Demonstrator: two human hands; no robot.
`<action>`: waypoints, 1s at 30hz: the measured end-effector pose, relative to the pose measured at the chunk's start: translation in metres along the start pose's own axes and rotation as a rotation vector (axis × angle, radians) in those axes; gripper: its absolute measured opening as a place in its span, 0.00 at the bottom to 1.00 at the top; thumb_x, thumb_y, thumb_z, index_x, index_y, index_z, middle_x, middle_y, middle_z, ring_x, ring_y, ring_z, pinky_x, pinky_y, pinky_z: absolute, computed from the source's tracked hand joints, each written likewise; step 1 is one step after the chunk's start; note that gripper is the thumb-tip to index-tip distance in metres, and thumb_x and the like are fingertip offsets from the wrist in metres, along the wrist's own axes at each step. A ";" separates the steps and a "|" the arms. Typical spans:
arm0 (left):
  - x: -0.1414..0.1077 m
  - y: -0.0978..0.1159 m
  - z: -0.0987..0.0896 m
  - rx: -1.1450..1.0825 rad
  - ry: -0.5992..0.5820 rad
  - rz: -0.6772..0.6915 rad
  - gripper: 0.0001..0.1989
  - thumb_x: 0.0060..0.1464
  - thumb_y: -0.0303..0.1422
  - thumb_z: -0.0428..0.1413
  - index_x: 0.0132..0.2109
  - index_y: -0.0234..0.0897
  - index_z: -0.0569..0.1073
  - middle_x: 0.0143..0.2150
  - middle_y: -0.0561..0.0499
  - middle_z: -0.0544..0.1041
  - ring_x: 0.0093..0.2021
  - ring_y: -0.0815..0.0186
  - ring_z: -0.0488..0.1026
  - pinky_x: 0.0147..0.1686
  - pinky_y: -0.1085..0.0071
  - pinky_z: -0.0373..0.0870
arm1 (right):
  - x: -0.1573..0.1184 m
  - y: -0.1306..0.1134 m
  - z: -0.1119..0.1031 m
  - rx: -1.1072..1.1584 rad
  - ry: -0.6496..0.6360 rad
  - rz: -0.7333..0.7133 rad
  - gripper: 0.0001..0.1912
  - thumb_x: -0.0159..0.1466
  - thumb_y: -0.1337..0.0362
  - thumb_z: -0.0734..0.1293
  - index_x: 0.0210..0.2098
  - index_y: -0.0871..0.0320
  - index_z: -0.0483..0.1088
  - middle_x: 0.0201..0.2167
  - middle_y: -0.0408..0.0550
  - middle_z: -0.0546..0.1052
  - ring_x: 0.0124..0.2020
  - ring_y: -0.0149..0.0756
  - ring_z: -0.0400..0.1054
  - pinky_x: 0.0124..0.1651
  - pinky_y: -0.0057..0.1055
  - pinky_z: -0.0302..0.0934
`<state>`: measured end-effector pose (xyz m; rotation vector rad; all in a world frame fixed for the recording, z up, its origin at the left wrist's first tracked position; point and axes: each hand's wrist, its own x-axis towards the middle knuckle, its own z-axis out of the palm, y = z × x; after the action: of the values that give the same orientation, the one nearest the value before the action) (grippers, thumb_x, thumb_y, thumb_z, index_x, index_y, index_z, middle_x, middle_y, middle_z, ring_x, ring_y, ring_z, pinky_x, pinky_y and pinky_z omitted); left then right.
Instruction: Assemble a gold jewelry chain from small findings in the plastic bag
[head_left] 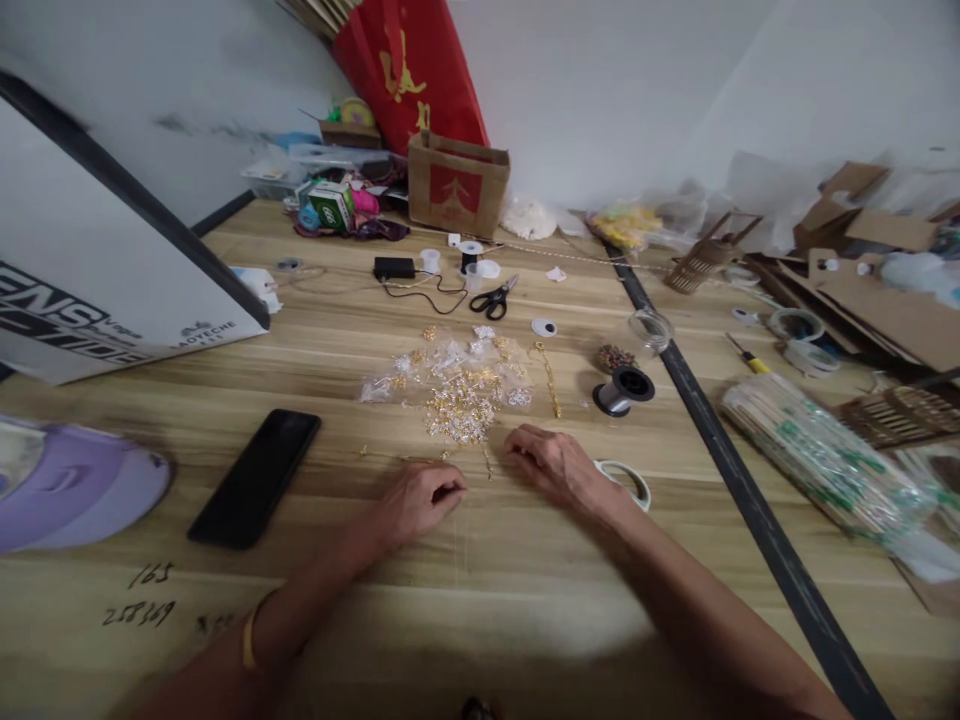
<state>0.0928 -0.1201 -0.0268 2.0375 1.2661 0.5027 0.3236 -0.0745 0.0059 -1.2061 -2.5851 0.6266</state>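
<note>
My left hand (426,497) rests near the table's front middle, thumb and fingertips pinched together. Whatever it holds is too small to make out. My right hand (551,460) lies a little farther right, its fingers curled and closed; what they hold, if anything, is hidden. Just beyond both hands spreads a pile of small gold and clear beads (461,408), with small clear plastic bags (382,387) around it. A short beaded strand (489,464) lies between my hands. Right of the pile is a gold chain (551,382). Beside my right wrist sits a white tape roll (637,484).
A wire spool (624,390) and dark bead cluster (616,358) stand to the right. Black-handled scissors (493,300) lie behind the beads. On the left are a black phone (255,480), a purple object (90,485) and a large white box (112,240). Packaged sticks (817,450) lie far right.
</note>
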 end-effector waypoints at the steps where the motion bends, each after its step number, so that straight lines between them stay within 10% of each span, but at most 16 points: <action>1: 0.000 0.000 0.000 -0.003 0.005 0.006 0.06 0.53 0.28 0.53 0.32 0.34 0.75 0.27 0.53 0.76 0.27 0.70 0.69 0.29 0.77 0.62 | -0.001 0.000 -0.002 0.032 0.016 -0.006 0.06 0.65 0.69 0.58 0.35 0.57 0.67 0.31 0.45 0.72 0.30 0.30 0.65 0.33 0.24 0.53; 30: 0.014 0.004 0.007 -0.028 0.126 0.300 0.06 0.52 0.25 0.54 0.30 0.36 0.74 0.45 0.46 0.77 0.45 0.64 0.74 0.51 0.62 0.63 | -0.015 -0.022 -0.030 0.513 -0.029 0.023 0.07 0.64 0.64 0.61 0.34 0.60 0.68 0.23 0.40 0.67 0.24 0.26 0.57 0.26 0.22 0.51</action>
<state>0.1064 -0.1112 -0.0295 2.2134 1.0193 0.7933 0.3290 -0.0900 0.0427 -1.0537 -2.2236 1.2223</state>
